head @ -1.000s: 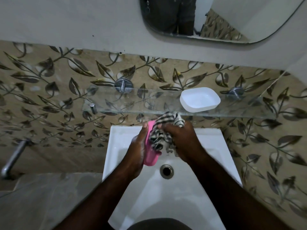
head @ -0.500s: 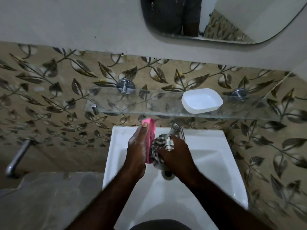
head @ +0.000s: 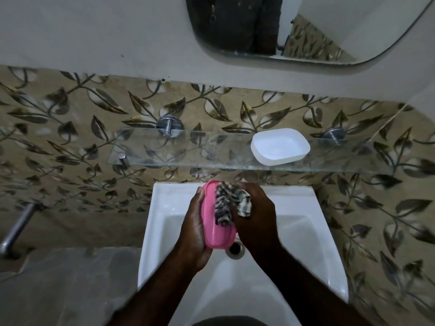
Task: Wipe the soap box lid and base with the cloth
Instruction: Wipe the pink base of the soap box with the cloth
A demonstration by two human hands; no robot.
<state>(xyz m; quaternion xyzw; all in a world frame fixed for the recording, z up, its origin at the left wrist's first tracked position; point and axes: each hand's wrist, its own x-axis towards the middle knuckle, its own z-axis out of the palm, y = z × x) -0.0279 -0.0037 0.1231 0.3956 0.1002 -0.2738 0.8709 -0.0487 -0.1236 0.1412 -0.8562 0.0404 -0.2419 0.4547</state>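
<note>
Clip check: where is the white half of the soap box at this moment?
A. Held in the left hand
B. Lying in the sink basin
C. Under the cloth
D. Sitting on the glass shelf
D: the white half sits on the glass shelf above the sink, while the left hand holds the pink half and the right hand presses the cloth on it.

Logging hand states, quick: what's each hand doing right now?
Left hand: closed, holding the pink soap box part.
Right hand: closed, holding the checked cloth against that part.
</note>
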